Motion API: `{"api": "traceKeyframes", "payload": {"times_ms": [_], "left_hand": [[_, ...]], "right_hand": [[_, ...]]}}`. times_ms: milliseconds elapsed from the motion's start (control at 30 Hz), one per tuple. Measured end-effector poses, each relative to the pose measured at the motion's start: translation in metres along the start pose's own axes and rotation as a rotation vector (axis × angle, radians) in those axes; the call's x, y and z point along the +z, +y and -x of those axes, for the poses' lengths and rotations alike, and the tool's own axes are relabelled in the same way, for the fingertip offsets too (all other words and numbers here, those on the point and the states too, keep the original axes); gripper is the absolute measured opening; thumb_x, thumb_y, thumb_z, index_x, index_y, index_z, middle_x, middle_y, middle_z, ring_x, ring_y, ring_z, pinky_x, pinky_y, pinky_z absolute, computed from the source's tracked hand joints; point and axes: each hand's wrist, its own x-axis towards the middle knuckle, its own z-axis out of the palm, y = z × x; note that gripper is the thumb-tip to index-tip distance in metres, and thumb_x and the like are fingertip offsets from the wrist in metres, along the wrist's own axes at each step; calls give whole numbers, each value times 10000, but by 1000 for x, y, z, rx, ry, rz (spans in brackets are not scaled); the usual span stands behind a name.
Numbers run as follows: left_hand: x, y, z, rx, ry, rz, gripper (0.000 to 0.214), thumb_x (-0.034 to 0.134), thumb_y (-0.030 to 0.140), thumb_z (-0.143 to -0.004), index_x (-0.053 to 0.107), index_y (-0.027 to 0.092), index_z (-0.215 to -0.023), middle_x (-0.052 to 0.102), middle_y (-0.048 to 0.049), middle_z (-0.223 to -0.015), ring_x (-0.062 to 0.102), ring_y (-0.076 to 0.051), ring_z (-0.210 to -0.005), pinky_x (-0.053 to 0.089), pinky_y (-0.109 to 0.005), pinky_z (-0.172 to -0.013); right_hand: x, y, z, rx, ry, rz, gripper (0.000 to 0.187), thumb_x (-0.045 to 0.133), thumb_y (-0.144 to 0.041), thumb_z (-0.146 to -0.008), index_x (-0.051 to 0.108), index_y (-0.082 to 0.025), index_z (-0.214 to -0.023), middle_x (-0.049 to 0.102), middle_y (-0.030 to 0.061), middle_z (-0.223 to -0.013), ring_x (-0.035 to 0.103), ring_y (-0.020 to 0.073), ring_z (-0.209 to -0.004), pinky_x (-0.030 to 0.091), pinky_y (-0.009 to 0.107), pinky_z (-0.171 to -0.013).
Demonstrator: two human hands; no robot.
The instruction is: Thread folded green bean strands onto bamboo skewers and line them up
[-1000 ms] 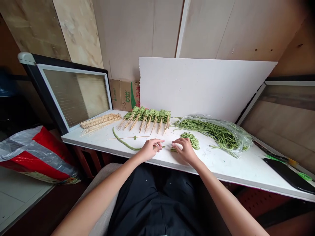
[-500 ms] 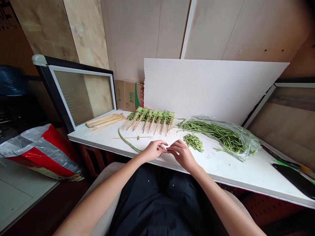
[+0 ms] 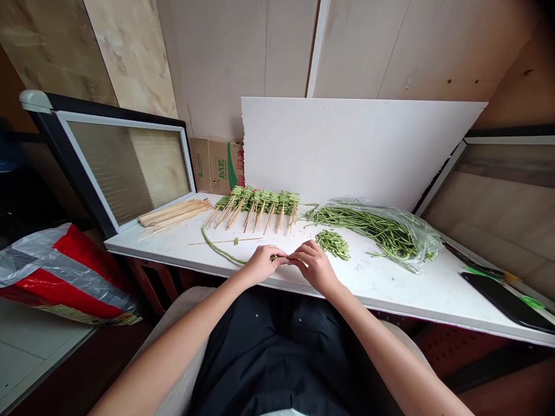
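A long green bean (image 3: 220,250) curves across the white table's left front, its near end running into my left hand (image 3: 262,264). My left fingers are pinched around it, and a bit of green shows between them. Against those fingertips, my right hand (image 3: 315,267) is also pinched, at the bean's end; the exact grip is partly hidden by the fingers. Beyond the bean lies a single bamboo skewer (image 3: 251,239) with small bean pieces (image 3: 236,241) on it. A pile of short cut bean pieces (image 3: 332,244) sits just past my right hand.
Filled bean skewers (image 3: 264,200) are stacked at the back, beside loose bamboo skewers (image 3: 173,217). Whole long beans (image 3: 368,225) spill from a clear plastic bag (image 3: 418,234) on the right. A black phone-like object (image 3: 507,297) lies at the right edge; a framed panel (image 3: 130,167) stands left.
The camera view has shifted a little, moving the table's contents left in the picture. My hands stay together at the same spot, and green now shows between my left fingers.
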Motion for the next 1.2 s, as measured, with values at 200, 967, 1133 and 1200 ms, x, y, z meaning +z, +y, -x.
{"api": "traceKeyframes", "payload": {"times_ms": [200, 967, 1133, 1200], "left_hand": [[-1, 11, 0, 74, -1, 58, 192, 689, 234, -929, 833, 181, -813, 775, -79, -831, 698, -196, -781, 543, -310, -775], [2, -9, -2, -9, 52, 65, 303, 615, 333, -1013, 805, 186, -1198, 690, -112, -1074, 664, -174, -853, 548, -303, -780], [3, -10, -3, -51, 125, 140, 281, 711, 336, -954, 797, 168, -1162, 692, -107, -1039, 672, -166, -819, 575, -308, -762], [5, -9, -3, -84, 141, 182, 316, 759, 337, -918, 776, 154, -1176, 706, -98, -989, 679, -167, -801, 584, -314, -763]], "right_hand": [[7, -7, 3, 177, 140, -196, 207, 658, -201, -987, 801, -269, -854, 750, 67, -796, 588, 271, -880, 526, 441, -801], [-2, 67, 28, 535, 62, 49, 413, 703, -626, -919, 847, -243, -971, 786, 125, -960, 594, 371, -1049, 474, 551, -920], [-22, 51, 8, 478, 137, 15, 414, 549, -544, -1045, 825, -235, -1030, 786, 121, -987, 628, 317, -987, 502, 487, -871], [-22, 37, 3, 414, 20, -100, 386, 566, -537, -1044, 803, -249, -1141, 785, 112, -1033, 643, 301, -1006, 525, 436, -815]]}}
